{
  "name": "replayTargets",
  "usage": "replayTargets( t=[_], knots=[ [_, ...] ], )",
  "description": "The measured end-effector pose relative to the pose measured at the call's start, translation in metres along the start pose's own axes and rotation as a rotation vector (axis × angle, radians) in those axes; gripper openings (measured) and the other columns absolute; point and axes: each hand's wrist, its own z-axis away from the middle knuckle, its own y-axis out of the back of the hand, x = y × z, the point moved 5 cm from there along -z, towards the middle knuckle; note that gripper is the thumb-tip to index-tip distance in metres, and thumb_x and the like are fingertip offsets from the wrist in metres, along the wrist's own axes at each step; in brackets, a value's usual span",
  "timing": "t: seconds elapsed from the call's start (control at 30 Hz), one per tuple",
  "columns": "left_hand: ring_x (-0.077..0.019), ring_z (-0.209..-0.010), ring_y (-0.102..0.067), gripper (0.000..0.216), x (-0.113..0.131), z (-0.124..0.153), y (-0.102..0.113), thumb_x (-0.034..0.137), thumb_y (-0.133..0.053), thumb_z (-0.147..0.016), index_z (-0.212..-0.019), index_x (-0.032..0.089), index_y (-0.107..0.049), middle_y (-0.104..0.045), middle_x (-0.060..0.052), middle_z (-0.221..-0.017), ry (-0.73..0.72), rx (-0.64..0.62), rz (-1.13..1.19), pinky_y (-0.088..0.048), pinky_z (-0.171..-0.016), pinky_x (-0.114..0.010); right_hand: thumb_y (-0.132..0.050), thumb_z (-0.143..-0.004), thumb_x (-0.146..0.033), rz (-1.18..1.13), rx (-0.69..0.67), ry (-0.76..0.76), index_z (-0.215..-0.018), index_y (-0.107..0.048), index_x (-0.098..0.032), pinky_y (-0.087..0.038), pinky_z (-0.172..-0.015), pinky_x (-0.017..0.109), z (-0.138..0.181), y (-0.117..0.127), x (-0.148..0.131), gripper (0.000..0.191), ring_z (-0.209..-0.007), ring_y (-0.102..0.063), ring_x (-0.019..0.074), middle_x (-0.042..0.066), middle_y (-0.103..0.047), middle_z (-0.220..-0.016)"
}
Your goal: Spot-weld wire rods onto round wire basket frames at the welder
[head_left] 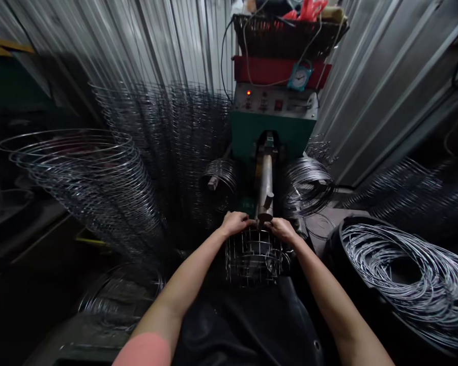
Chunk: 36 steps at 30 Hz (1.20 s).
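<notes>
In dim light before corrugated metal walls (193, 43), gripping in curled left hand (235, 222) and right hand (284, 230) a silvery, open-barred wire frame (254, 252) at six o'clock from a green machine (248, 133).

Back wall: ribbed grey metal sheet (152, 46), ribs running mostly upright; palest near top centre.
Right wall: similar ribbed metal (389, 76), ribs slanting across the view, darker toward the far right.
Floor: pale grey patch (338, 211) by the right wall's foot; elsewhere mostly lost in shadow.
Basket: dark, high, loaded, red item (312, 9) on top.
Clock: turquoise (299, 77), below basket.
Light: dim, uneven; left side deeply shadowed.
</notes>
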Motion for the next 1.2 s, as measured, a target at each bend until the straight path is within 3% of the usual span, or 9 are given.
replayTargets(
  t=[0.13, 0.23, 0.37, 0.53, 0.63, 0.77, 0.9, 1.03, 1.2],
  knots=[
    [-0.0281, -0.109, -0.053, 0.038, 0.005, 0.004, 0.017, 0.046, -0.035, -0.092, -0.105, 0.021, -0.060, -0.060, -0.010, -0.113, 0.030, 0.142, -0.062, -0.021, -0.099, -0.065, -0.044, -0.089, -0.025, 0.008, 0.002, -0.018, -0.091, -0.068, -0.019, -0.037, -0.062, 0.022, -0.011, 0.007, 0.000, 0.025, -0.084, -0.062, 0.0204, 0.007, -0.069, -0.091],
    [-0.0271, -0.110, -0.051, 0.033, 0.010, 0.018, 0.025, 0.045, -0.041, -0.090, -0.110, 0.023, -0.057, -0.058, -0.008, -0.114, -0.133, 0.095, -0.089, -0.015, -0.100, -0.069, -0.046, -0.088, -0.025, -0.009, -0.017, 0.040, -0.088, -0.068, -0.021, -0.037, -0.061, 0.020, -0.012, 0.015, 0.002, 0.023, -0.080, -0.062, 0.0171, 0.003, -0.070, -0.085],
    [-0.0211, -0.098, -0.057, 0.015, 0.016, 0.042, 0.012, 0.029, -0.051, -0.087, -0.095, 0.023, -0.062, -0.064, -0.003, -0.098, -0.351, -0.087, -0.085, -0.021, -0.103, -0.061, -0.046, -0.086, -0.030, -0.024, -0.004, 0.094, -0.083, -0.067, -0.021, -0.036, -0.059, 0.021, -0.003, 0.021, 0.007, 0.024, -0.072, -0.060, 0.0161, 0.002, -0.068, -0.079],
    [-0.0185, -0.094, -0.057, 0.016, 0.032, 0.082, 0.001, 0.016, -0.050, -0.085, -0.086, 0.022, -0.064, -0.064, -0.005, -0.091, -0.634, -0.044, -0.095, -0.032, -0.103, -0.043, -0.041, -0.085, -0.041, -0.086, 0.070, 0.160, -0.073, -0.063, -0.021, -0.033, -0.054, 0.023, 0.023, 0.019, 0.004, 0.033, -0.058, -0.053, 0.0151, 0.001, -0.062, -0.063],
    [-0.0165, -0.085, -0.057, 0.023, 0.030, 0.124, 0.022, 0.014, -0.041, -0.088, -0.089, 0.021, -0.063, -0.063, -0.006, -0.087, -0.775, 0.028, -0.161, -0.037, -0.100, -0.037, -0.038, -0.083, -0.049, -0.130, 0.097, 0.151, -0.069, -0.062, -0.021, -0.032, -0.051, 0.023, 0.042, 0.015, 0.001, 0.039, -0.054, -0.051, 0.0151, 0.001, -0.059, -0.058],
    [-0.0148, -0.081, -0.055, 0.031, -0.005, 0.185, 0.084, 0.013, -0.031, -0.092, -0.096, 0.019, -0.061, -0.061, -0.006, -0.087, -0.625, 0.158, -0.206, -0.038, -0.097, -0.035, -0.041, -0.078, -0.056, -0.181, 0.090, 0.082, -0.073, -0.066, -0.022, -0.035, -0.050, 0.025, 0.062, 0.009, -0.011, 0.043, -0.057, -0.057, 0.0178, 0.001, -0.063, -0.061],
    [-0.0164, -0.085, -0.055, 0.023, -0.055, 0.238, 0.134, 0.016, -0.038, -0.090, -0.096, 0.016, -0.060, -0.060, -0.007, -0.090, -0.395, 0.181, -0.092, -0.045, -0.082, -0.028, -0.046, -0.071, -0.060, -0.291, 0.063, 0.052, -0.076, -0.069, -0.020, -0.041, -0.054, 0.026, 0.071, 0.003, -0.041, 0.046, -0.064, -0.061, 0.0213, 0.003, -0.067, -0.066],
    [-0.0157, -0.086, -0.057, 0.019, -0.103, 0.272, 0.146, 0.019, -0.043, -0.088, -0.093, 0.016, -0.061, -0.061, -0.007, -0.091, -0.182, 0.200, -0.002, -0.044, -0.081, -0.026, -0.049, -0.068, -0.059, -0.476, 0.061, 0.024, -0.073, -0.069, -0.016, -0.044, -0.056, 0.026, 0.073, -0.003, -0.080, 0.049, -0.066, -0.061, 0.0219, 0.005, -0.067, -0.065],
    [-0.0160, -0.084, -0.057, 0.019, -0.156, 0.307, 0.149, 0.021, -0.043, -0.088, -0.094, 0.017, -0.060, -0.061, -0.006, -0.090, 0.018, 0.265, -0.096, -0.045, -0.080, -0.027, -0.054, -0.064, -0.058, -0.644, 0.142, -0.099, -0.074, -0.070, -0.014, -0.045, -0.056, 0.027, 0.076, -0.010, -0.107, 0.048, -0.066, -0.061, 0.0223, 0.007, -0.068, -0.067]
  ],
)
